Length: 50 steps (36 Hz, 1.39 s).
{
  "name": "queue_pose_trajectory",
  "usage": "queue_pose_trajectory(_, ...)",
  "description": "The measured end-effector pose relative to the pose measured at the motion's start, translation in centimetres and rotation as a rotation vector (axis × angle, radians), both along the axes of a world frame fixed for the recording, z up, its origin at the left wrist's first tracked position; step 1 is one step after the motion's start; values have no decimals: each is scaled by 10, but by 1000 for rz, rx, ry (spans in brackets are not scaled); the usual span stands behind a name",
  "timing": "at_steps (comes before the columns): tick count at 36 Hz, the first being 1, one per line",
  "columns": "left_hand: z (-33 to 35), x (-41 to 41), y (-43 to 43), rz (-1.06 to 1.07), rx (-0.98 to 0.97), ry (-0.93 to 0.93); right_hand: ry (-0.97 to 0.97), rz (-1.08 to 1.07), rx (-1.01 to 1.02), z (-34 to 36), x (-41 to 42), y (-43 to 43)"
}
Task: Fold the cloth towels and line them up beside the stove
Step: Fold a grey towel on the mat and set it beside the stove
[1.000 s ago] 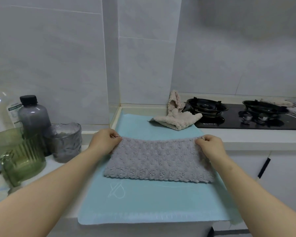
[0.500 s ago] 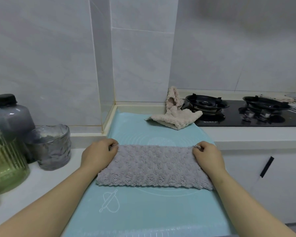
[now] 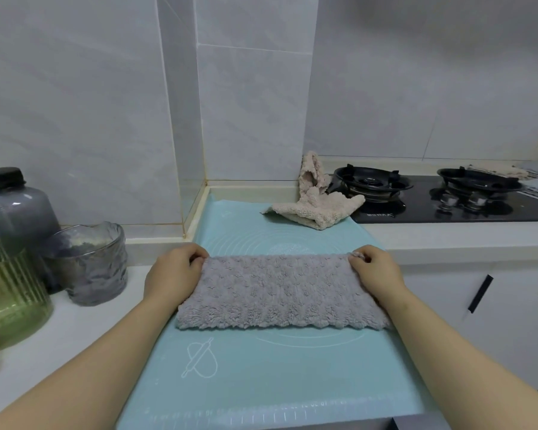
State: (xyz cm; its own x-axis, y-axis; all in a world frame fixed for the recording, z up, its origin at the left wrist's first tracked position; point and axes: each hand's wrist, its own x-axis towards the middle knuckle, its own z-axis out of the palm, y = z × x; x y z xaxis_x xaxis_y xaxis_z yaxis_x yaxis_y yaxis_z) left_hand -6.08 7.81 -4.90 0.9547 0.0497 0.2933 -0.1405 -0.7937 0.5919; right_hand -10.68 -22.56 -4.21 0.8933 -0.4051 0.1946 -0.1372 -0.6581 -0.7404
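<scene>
Currently the grey towel lies flat across the middle of the pale blue-green mat, folded into a long band that runs from the mat's left side to its right side. The left hand pinches the band's far left corner, fingers curled in over the edge. The right hand pinches the far right corner in the same way, its fingertips tucked into the pile. Both hands rest low, down on the mat's surface or very near it.

At the mat's far right corner a beige towel sits unfolded and crumpled. One part lies on the mat, and another part stands up against the nearest burner of the black stove. The stove is set into the counter just right of the mat's far end.

Beyond the stove, far from the mat, something pale lies at the wall; it may be more cloth, but it is too blurred to say.

Left of the mat, on the white counter, a smoky grey glass cup stands nearest. A grey bottle with a black cap is behind it, and a ribbed green jar stands further left. Right of the mat, below the counter edge, a white cabinet front carries a black handle.
</scene>
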Motion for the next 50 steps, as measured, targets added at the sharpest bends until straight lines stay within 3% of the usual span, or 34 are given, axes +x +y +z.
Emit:
queue_pose_trajectory(5, 2, -1, 0, 19, -96, 12, 32, -56, -117, -6, 1, 4)
queue_pose_trajectory(12, 8, -10, 2, 37, -300, 9, 55, -78, -9, 1, -9, 7)
queue_pose_trajectory(17, 28, -27, -2, 203, -474, -106, 166, -10, 66, 18, -23, 8)
queue_pose_trajectory(20, 46, -49, -22, 41, -333, -168, 220, -26, -86, 25, -35, 9)
queue_pose_trajectory(24, 43, -75, -57, -292, 55, 10, 310, -56, -255, 27, -54, 18)
queue_pose_trajectory(27, 24, -79, -69, -306, 375, 211, 363, -80, -358, 22, -67, 26)
queue_pose_trajectory(31, 8, -84, -72, -285, 551, 299, 332, -143, -346, 12, -74, 27)
queue_pose_trajectory(42, 34, -75, -73, -330, 656, 432, 215, -220, -316, 3, -81, 32)
queue_pose_trajectory(46, 42, -72, -87, -302, 586, 215, 193, -230, -294, 4, -81, 31)
queue_pose_trajectory(50, 19, -79, -99, -356, 558, 281, 169, -227, -274, 4, -82, 31)
